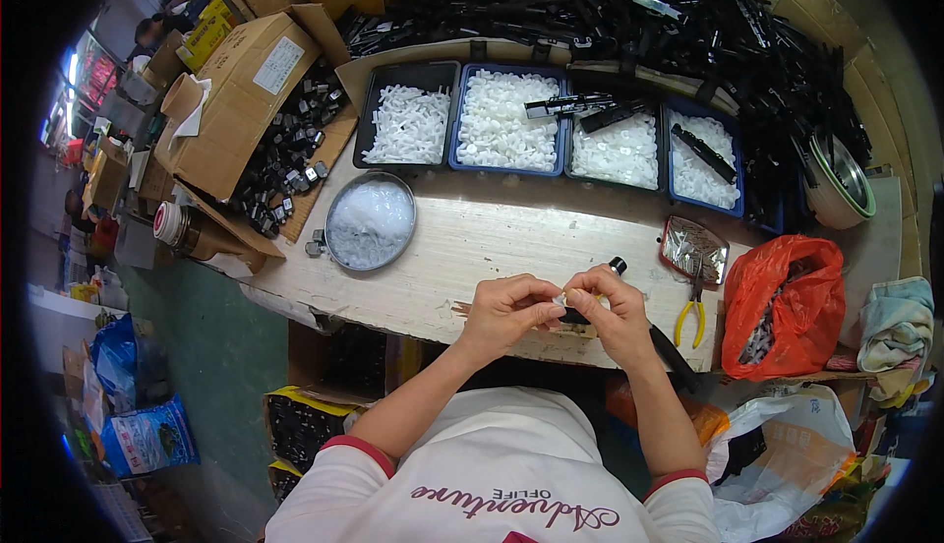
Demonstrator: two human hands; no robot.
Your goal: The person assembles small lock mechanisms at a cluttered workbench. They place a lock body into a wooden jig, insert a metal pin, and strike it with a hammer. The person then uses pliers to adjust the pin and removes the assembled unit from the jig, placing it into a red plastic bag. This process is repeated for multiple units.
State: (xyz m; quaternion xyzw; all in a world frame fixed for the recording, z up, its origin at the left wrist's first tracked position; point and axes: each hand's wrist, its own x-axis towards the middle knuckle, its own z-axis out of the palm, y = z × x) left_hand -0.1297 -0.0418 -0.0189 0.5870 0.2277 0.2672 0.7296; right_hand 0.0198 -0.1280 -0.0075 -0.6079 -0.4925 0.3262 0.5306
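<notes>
My left hand [513,315] and my right hand [612,311] meet above the front edge of the workbench. Both are closed, fingertips pinched together on a small white plastic piece [560,299]. Fingers cover most of that piece, so its exact shape does not show. Under and beside my right hand lies a black bar-like part [672,354], partly hidden, and a black cylindrical end [618,266] sticks out just beyond the fingers. Pliers with yellow handles [690,323] rest on the bench to the right of my right hand.
Trays of white plastic parts [508,120] line the back, below a heap of black parts [610,22]. A round dish of clear pieces [371,222] sits left, near a tipped cardboard box [246,100]. At right are a red plastic bag [784,307] and a clear-lidded box [693,246].
</notes>
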